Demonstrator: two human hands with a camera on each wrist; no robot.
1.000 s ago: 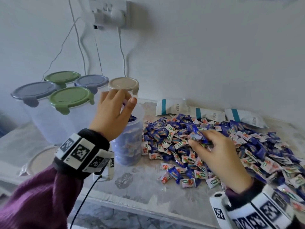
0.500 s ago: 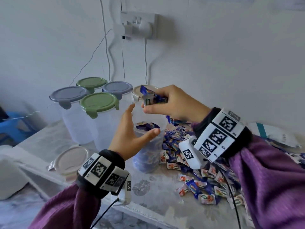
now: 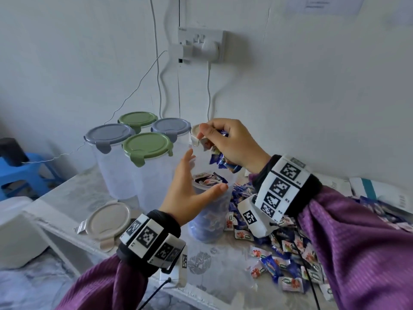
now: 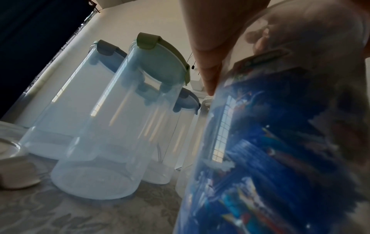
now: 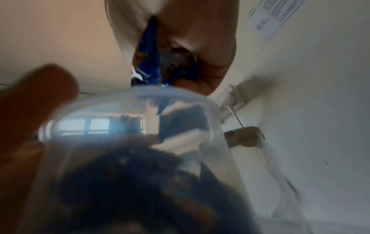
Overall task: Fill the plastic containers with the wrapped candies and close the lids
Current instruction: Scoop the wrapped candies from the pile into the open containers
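Observation:
A clear plastic container (image 3: 210, 218), nearly full of blue wrapped candies, stands open on the table. My left hand (image 3: 194, 186) grips it near the rim, thumb in front, fingers behind. My right hand (image 3: 225, 144) hovers just above the opening and grips a bunch of candies (image 3: 220, 161), some hanging below the fingers. The left wrist view shows the candy-filled container (image 4: 280, 150) close up with my fingers (image 4: 208, 47) on its wall. In the right wrist view the candies (image 5: 152, 63) sit in my fist above the container rim (image 5: 140, 95). A pile of loose candies (image 3: 279, 253) lies to the right.
Several empty lidded containers (image 3: 147, 166) with green and grey lids stand behind and left, another with a beige lid (image 3: 194, 134) behind my right hand. A loose beige lid (image 3: 107, 220) lies at the table's left edge. White packets (image 3: 380, 193) lie by the wall. A socket with cables (image 3: 201, 45) hangs above.
My right hand left the pile with a fistful of candies and came over the open container, now tipping lower so candies hang toward the opening. My left hand stayed on the container.

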